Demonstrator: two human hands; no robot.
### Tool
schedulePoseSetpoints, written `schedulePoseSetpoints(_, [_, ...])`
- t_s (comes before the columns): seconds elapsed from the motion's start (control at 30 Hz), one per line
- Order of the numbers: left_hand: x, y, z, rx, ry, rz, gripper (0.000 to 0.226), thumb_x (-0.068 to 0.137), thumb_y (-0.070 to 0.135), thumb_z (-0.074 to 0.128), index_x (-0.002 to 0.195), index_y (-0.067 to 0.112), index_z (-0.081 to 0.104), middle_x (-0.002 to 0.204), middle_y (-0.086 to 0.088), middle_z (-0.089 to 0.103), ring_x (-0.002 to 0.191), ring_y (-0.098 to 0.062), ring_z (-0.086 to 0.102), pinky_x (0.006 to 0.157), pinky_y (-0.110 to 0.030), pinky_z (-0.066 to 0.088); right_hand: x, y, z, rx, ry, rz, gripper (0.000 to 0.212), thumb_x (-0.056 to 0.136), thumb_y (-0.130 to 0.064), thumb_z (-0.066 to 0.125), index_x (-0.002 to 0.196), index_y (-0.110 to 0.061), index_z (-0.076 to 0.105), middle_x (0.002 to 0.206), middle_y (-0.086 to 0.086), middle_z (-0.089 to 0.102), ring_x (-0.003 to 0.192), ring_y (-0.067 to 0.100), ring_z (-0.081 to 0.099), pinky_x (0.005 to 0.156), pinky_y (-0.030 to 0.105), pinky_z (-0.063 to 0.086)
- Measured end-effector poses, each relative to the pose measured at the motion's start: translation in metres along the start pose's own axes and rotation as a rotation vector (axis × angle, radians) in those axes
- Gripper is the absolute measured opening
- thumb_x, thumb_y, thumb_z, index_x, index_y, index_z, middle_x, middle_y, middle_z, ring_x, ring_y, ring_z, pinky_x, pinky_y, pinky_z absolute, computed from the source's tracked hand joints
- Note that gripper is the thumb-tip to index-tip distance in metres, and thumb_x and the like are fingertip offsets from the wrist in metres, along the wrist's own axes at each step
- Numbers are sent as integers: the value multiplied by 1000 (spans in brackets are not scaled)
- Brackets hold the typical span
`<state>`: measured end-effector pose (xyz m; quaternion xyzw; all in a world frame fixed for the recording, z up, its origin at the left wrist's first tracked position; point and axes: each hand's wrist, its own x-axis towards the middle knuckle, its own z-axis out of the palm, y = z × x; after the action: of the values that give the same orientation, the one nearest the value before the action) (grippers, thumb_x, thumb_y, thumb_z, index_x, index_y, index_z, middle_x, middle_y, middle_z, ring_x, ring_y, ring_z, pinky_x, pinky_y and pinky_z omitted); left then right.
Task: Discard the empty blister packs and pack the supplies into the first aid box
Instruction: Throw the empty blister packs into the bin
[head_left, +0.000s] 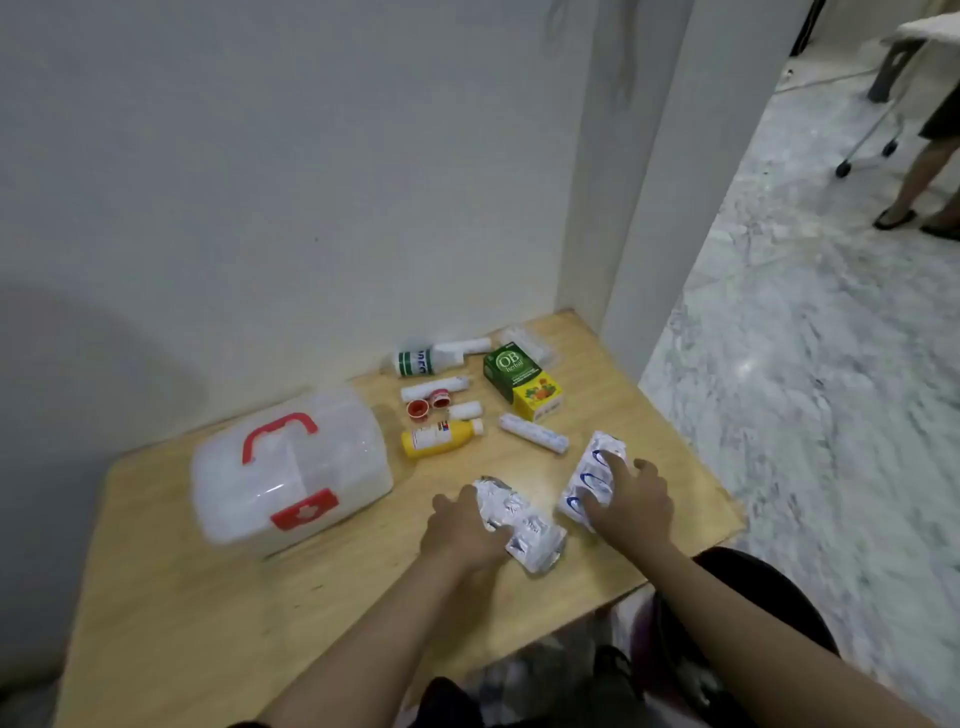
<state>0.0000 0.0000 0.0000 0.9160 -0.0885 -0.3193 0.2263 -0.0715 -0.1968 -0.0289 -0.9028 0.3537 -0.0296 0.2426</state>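
A closed translucent first aid box (291, 470) with a red handle and red latch stands on the left of the wooden table (208, 613). My left hand (462, 530) grips one end of a crumpled silver blister pack (524, 525) lying on the table. My right hand (631, 501) presses on a white and blue blister pack (589, 475) to its right. Behind them lie a yellow bottle (441, 437), a white bandage roll (534, 433), a green and yellow carton (522, 380), a white bottle with a green label (436, 356), small tubes and two red-capped pots (426, 406).
The table stands against a white wall (311, 182), with a pillar at its far right corner. Marble floor (831, 364) lies to the right, where another person's legs (924, 176) and a wheeled stand (872, 135) show. A dark bin with a bag (675, 670) sits below the table's near edge.
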Motion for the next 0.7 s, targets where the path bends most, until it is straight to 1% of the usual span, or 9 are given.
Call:
schedulePoseSetpoints(0.07, [1,1,12,-35,78,-50,77,71,60,59,138,35,31,133,-8,33,122,-30,43,92,-36,44,-3,-1,2,-58,-21,59,68,74,-51,66,136,-32,44,139,22,39,122,42,42,100,48,37])
schedulePoseSetpoints(0.13, [-4,2,23,-18,141,-90,80,74,58,62,143,32,29,135,-9,27,125,-29,37,94,-37,41,-8,2,10,-109,-92,82,72,77,-56,60,141,-36,34,150,18,24,131,40,30,107,49,29])
schedulePoseSetpoints(0.27, [-5,8,40,-10,231,-129,81,71,57,67,141,37,33,133,-6,23,125,-27,32,97,-38,37,-11,11,21,-78,-105,53,67,80,-53,56,141,-36,35,156,15,12,138,39,20,113,52,16])
schedulePoseSetpoints(0.33, [-8,11,46,-31,238,-119,78,72,50,70,140,37,36,132,-5,24,122,-27,33,97,-37,36,-13,13,23,-44,-89,20,63,79,-51,57,137,-34,41,156,13,18,138,38,21,112,53,16])
schedulePoseSetpoints(0.43, [-7,17,53,-124,254,-76,67,77,30,68,138,35,43,129,-5,27,116,-27,40,98,-35,37,-15,17,25,14,-61,1,65,68,-54,50,129,-32,49,147,11,36,136,34,29,109,54,21])
schedulePoseSetpoints(0.5, [-7,21,55,-248,254,-49,62,77,14,64,135,30,50,122,-3,26,104,-25,48,97,-29,38,-16,18,25,65,-44,9,68,63,-52,51,126,-29,52,140,9,42,133,34,35,108,51,23])
schedulePoseSetpoints(0.57, [-6,24,55,-366,244,-20,58,77,2,57,131,23,55,119,-3,25,92,-20,49,92,-18,36,-16,19,23,110,-28,3,67,61,-46,59,124,-24,54,137,9,44,128,35,39,106,49,24])
schedulePoseSetpoints(0.63, [-5,26,55,-418,231,0,59,76,-5,54,130,17,56,122,-8,30,94,-21,51,87,-11,32,-17,21,21,147,-1,-34,67,59,-38,69,122,-19,56,133,10,45,120,36,46,102,47,30])
schedulePoseSetpoints(0.7, [-3,25,55,-441,215,12,63,73,-6,57,132,15,54,125,-12,38,107,-27,53,93,-17,37,-19,22,16,211,38,-71,68,59,-26,77,123,-14,56,130,11,46,108,37,54,92,45,42])
